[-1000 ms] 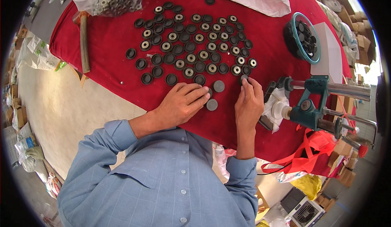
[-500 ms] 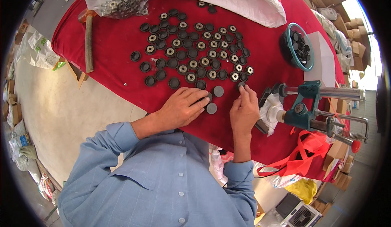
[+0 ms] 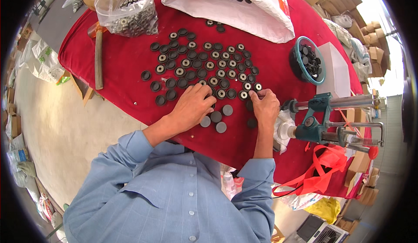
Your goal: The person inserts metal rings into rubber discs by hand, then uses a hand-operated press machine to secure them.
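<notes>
Many round black caps (image 3: pixel 159 100) lie on the red cloth, several with a metal bearing (image 3: pixel 220 94) set inside. My left hand (image 3: pixel 193 103) is curled over the near edge of this group, its fingertips closed at a black cap partly hidden under them. Just right of those fingers, several caps lie with their flat grey faces up, one being a grey-faced cap (image 3: pixel 221 127). My right hand (image 3: pixel 265 106) has thumb and fingers drawn together beside the bearings at the right end. A dark cap (image 3: pixel 250 105) shows next to its thumb; what the fingertips pinch is hidden.
A teal hand press (image 3: pixel 320 116) stands at the right, below a blue-rimmed bowl (image 3: pixel 298 51) of black parts and a white box (image 3: pixel 335 71). At the back are a white sack (image 3: pixel 270 23) and a clear bag (image 3: pixel 130 20) of bearings. A hammer (image 3: pixel 99 60) lies left.
The view has shifted, so the table sits lower. My left hand has drawn back from the grey-faced caps, uncovering more of them. My right fingertips have moved left, toward the end bearings.
</notes>
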Available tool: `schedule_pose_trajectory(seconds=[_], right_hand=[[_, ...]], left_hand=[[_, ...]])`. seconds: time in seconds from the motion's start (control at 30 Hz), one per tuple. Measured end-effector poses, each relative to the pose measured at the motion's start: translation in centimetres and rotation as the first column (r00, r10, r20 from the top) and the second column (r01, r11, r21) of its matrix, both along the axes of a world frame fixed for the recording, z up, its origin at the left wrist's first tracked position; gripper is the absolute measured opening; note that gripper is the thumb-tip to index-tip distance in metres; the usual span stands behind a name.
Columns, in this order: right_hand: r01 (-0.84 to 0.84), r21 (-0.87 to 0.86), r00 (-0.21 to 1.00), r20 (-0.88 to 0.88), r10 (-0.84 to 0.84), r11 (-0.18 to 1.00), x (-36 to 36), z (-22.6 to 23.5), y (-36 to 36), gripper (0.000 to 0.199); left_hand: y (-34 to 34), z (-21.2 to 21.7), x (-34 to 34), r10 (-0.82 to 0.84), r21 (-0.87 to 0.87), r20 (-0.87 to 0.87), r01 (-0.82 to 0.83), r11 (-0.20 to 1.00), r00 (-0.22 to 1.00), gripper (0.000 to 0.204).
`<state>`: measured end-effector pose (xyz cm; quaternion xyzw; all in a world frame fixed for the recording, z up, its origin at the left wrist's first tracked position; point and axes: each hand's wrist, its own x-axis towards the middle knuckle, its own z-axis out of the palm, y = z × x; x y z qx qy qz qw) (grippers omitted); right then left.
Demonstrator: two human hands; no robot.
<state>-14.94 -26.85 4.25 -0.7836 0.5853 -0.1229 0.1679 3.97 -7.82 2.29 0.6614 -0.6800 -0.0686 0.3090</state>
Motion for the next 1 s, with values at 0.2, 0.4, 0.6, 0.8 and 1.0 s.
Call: schedule_pose_trajectory(seconds=[0.2, 0.4, 0.6, 0.8, 1.0], right_hand=[[-0.041, 0.026, 0.929, 0.369, 0.028, 0.999, -0.9, -1.0, -1.2, 0.031], [-0.148, -0.441, 0.902, 0.307, 0.303, 0.885, 0.5, -1.2, -3.3, 0.015], [-0.268, -0.441, 0.89, 0.226, 0.396, 0.856, -1.4, -2.8, -1.4, 0.018], [-0.329, -0.43, 0.88, 0.184, 0.438, 0.841, -2.4, -4.3, -1.0, 0.023], [-0.372, -0.349, 0.886, 0.143, 0.441, 0.86, -3.3, -4.7, -1.0, 0.043]], left_hand=[[-0.8, -0.3, 0.5, -0.03, -0.03, -0.051, 0.029, 0.999, 0.998, 0.027], [-0.4, -0.4, 1.5, -0.026, -0.003, -0.05, 0.026, 1.0, 0.998, 0.036], [-0.8, -2.2, 0.4, -0.081, 0.002, -0.011, 0.081, 0.997, 0.997, 0.036], [-0.4, -2.8, -0.2, -0.058, -0.043, -0.018, 0.057, 0.997, 0.998, 0.03], [-0.6, -2.4, 0.3, -0.078, -0.098, -0.11, 0.067, 0.993, 0.991, 0.03]])
